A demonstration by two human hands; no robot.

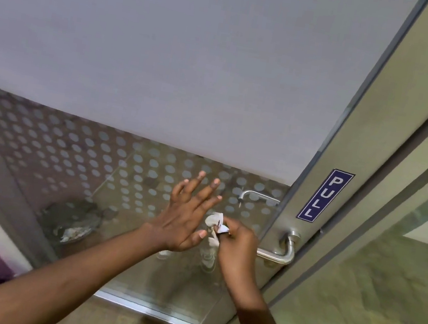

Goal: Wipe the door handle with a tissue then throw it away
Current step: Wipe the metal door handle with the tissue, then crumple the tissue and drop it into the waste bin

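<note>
Now right hand [236,245] pinches 1 tissue [215,221] beside handle [284,252]; left hand [183,221] splayed.

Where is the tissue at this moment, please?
The tissue is pinched in the right hand, low and right of centre in the head view, just left of the door handle and beside the open left hand.
</note>
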